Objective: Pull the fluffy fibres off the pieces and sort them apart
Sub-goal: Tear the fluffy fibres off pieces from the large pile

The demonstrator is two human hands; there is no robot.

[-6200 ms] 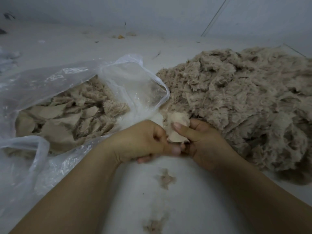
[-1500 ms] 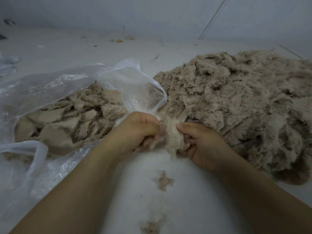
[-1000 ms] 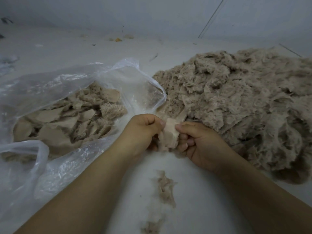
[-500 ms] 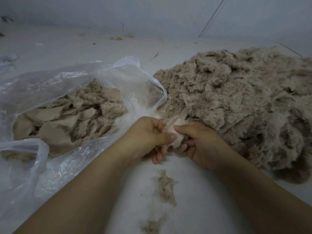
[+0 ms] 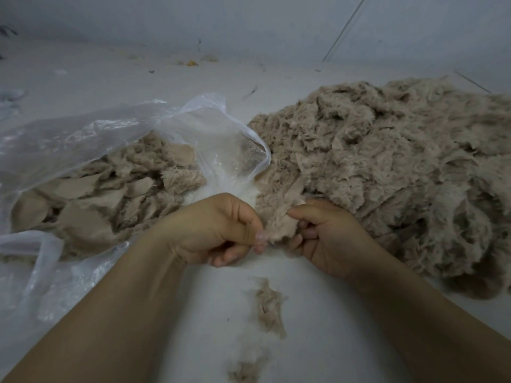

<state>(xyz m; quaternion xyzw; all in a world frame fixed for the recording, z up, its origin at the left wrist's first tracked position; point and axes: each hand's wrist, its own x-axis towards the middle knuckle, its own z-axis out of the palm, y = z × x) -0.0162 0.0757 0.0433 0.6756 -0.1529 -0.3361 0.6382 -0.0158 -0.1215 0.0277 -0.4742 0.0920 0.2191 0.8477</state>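
You hold one fluffy piece [image 5: 279, 226] between your two hands, just above the pale surface [image 5: 318, 341]. Your right hand [image 5: 329, 239] has thumb and curled fingers closed round the piece's right side, which anchors it so it cannot slide when you tug. Your left hand [image 5: 218, 230] is curled too, its fingertips pinching at the piece's left edge, probably gripping a tuft of fibre to strip away; the exact contact is blurred.

Directly below your hands, toward you, loose fibre tufts [image 5: 269, 308] lie in a ragged trail on the surface, likely where stripped fluff falls when you let go. Just beyond and to the right of your right hand sits the big fluffy heap [image 5: 387, 167], within easy reach for the next piece. Beyond and to the left of your left hand, the clear plastic bag [image 5: 83, 134] lies open toward you with flatter pieces [image 5: 91, 200] inside, seemingly the sorted backing, so each hand has its own destination close by.
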